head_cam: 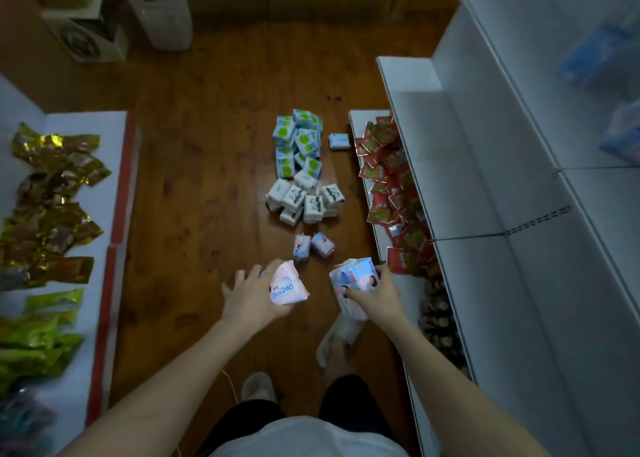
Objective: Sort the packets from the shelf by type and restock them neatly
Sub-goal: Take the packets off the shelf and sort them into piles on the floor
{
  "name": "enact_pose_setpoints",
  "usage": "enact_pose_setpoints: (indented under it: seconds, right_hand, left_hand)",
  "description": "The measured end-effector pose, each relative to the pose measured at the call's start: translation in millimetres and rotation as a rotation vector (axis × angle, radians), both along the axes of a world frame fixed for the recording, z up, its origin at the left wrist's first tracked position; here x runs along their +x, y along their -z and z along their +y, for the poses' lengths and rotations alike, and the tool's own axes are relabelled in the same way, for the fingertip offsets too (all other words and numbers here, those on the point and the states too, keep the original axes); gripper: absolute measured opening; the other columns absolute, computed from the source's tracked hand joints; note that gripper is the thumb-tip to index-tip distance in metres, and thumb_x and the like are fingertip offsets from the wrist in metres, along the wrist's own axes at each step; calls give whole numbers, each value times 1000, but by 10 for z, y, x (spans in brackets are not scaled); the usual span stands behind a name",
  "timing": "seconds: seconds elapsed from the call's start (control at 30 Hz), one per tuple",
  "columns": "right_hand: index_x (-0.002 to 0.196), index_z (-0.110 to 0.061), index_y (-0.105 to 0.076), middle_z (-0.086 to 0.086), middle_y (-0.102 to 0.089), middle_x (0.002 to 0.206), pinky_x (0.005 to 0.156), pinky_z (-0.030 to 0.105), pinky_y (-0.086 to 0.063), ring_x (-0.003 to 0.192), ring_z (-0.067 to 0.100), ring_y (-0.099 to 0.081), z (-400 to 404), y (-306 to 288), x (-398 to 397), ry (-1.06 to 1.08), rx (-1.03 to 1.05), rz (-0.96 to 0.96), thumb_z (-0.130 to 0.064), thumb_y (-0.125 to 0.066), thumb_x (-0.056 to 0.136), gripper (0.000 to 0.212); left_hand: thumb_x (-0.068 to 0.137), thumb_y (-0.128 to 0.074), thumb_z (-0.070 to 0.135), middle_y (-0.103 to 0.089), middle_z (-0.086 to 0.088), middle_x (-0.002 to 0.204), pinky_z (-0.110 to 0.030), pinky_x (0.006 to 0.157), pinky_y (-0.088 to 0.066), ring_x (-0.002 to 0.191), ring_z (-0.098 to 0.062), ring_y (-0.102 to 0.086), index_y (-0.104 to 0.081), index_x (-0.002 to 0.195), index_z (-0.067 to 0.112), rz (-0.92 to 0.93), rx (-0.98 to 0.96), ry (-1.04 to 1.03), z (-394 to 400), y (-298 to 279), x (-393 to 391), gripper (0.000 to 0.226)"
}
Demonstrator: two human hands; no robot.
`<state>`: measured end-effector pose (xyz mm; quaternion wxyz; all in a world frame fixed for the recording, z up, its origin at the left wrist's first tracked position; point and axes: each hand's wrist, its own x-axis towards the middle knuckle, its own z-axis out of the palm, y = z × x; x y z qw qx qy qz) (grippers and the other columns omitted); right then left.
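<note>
Above the wooden floor (194,186), near its bottom middle in the head view, you hold pink packets in both hands: your left hand (251,295) has its fingers spread and wrapped around a pink packet marked 240 (288,287), and your right hand (375,295) grips a bundle of pink and blue packets (351,283), thumb across the front. They look like soft plastic-wrapped pads, so expect them to be light and squashy with a slick film; take them across the broad faces rather than by a crimped end, and a stack will likely slide apart unless you press it together. Just beyond your hands two small pink packets (313,246) lie on the floor, then a pile of white packets (304,200), then green-and-white packets (298,141), with one lone packet (338,141) beside them. Red sachets (391,186) crowd the bottom shelf (360,117) of the white unit on your right; gold foil packs (52,179) lie on the white shelf (104,124) at left.
</note>
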<state>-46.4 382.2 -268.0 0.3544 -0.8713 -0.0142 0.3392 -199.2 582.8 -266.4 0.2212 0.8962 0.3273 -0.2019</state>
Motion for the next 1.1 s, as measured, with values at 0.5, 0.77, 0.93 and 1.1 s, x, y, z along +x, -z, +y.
enact_pose_setpoints:
  seconds: [0.5,0.77,0.93,1.1]
  right_hand:
    - [130,-25,-41,4,-54,122,86,41,-52,111,28,-56,530,3408,1499,-245,-343,152,-50,-79,71,75]
    - [131,-16,-43,12,-57,126,95,43,-47,117,35,-55,804,5878,1697,-24,-372,159,-46,-80,72,76]
    - [139,-15,-40,13,-54,131,98,45,-48,117,29,-56,870,6450,1774,145,-213,183,-15,-75,79,69]
    - [149,-14,-30,12,-42,145,108,39,-38,133,29,-44,766,5957,1826,98,-253,275,-13,-64,89,68]
  left_hand:
    - [41,-51,91,-52,2,124,-47,93,-50,110,-19,-54,-29,137,33,198,-486,-675,40,3432,1486,115]
    - [62,-75,65,-55,-15,128,-48,98,-46,117,-36,-55,-40,132,16,110,-453,-750,-76,5906,2246,92]
    - [74,-79,19,-49,-12,126,-37,93,-45,114,-24,-50,-39,136,11,0,-528,-762,-142,6428,2359,74]
    - [82,-72,16,-46,-19,130,-32,90,-35,124,-32,-42,-39,138,5,118,-497,-616,-86,5903,2257,66]
